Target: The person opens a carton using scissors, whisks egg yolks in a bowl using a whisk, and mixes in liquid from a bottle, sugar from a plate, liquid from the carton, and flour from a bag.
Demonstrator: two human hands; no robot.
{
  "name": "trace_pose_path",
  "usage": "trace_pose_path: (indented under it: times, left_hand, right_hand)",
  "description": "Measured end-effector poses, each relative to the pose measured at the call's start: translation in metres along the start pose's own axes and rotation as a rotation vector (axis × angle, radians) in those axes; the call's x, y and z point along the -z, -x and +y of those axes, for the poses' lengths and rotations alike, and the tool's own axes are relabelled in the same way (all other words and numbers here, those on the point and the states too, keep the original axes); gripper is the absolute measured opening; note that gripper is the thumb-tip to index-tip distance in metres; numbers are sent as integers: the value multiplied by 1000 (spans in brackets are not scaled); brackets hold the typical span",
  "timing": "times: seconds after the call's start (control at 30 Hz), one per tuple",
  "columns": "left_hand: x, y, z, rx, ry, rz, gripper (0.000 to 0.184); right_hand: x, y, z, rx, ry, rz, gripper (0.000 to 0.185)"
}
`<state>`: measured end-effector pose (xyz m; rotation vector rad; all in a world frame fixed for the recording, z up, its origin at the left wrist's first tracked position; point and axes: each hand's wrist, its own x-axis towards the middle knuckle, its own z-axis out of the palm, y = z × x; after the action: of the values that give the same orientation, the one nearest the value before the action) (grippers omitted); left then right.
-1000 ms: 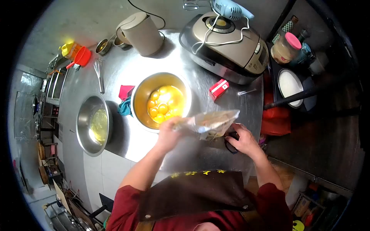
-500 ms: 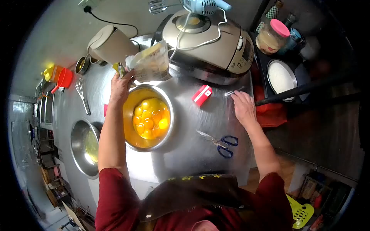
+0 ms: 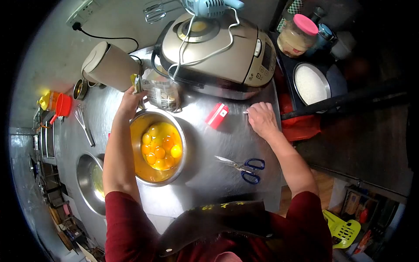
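Yolks in the bowl, whole and unmixed; bag in your left hand

Your metal surface [image 3: 203, 187] carries the lot, with the big cooker [image 3: 209, 52] at its far side and the kettle [image 3: 115, 65] to the left of that. The bowl [image 3: 150, 177] sits in front of them, beside your left forearm. In it the yolks [image 3: 159, 152] lie mostly round and separate, so the cracking looks done for these, while the blending looks undone. The basin [image 3: 86, 174] at the left holds a pale, clear liquid, apparently the whites, parted from them

The bag [image 3: 163, 94] is just beyond the bowl, between kettle and cooker; your left hand [image 3: 128, 105] is closed on its bunched top. Whether it has been opened or poured from, you cannot tell here. The mixer [image 3: 209, 7] rests on the cooker, the scissors [image 3: 240, 167] lie on the surface right of the bowl, and the whisk [image 3: 84, 125] lies off to the left, none of them in use. The red carton [image 3: 217, 115] is near your right hand [image 3: 262, 118], whose bent fingertips touch a small white piece [image 3: 246, 112]; whether they grip it, you cannot tell
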<state>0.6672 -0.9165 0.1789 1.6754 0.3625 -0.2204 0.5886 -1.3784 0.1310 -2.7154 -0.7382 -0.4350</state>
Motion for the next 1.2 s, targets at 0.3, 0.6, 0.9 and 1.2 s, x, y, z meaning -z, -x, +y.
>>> trace_pose_path:
  times: [0.3,0.6,0.9,1.2]
  left_hand:
    - [-8,6,8,-50,-111,26,20]
    - [-22,4,13,-160,-126,35,20]
    - [-60,102,48,-404,-232,284,25]
    - [-215,244,-22,-433,-375,-356,30]
  right_hand:
    - [25,26,-17,85,-112,109,16]
    - [45,39,-31,64,-130,142,22]
    - [54,46,-48,59,-223,212,25]
    - [78,74,-97,110,-496,168,9]
